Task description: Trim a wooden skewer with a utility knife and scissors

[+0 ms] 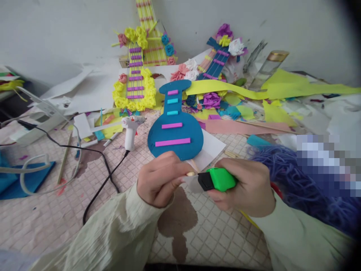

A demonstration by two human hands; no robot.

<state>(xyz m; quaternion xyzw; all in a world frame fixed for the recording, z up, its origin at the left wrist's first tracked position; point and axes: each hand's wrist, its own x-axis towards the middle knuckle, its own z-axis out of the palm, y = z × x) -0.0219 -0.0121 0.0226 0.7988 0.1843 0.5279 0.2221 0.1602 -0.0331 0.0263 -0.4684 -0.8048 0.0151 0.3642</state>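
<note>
My left hand (159,178) is closed in a pinch on a thin pale wooden stick (191,174), whose end pokes out past the fingertips. In my right hand (245,186) is a green and black box cutter (217,179), fingers wrapped around its body. Its grey blade (193,183) meets or nearly meets the stick; I cannot tell if they touch. Just beyond my hands lies a blue guitar-shaped cutout (176,135) with pink and light blue strips across it. A white paper sheet (211,146) is partly under the cutout.
A white glue gun (130,133) stands left of the cutout, its black cord (104,184) trailing forward. Purple-blue yarn (293,184) heaps at the right. Behind are decorated paper guitars (135,79), a yellow crepe strip (231,87) and paper scraps. A white power strip (42,120) lies left.
</note>
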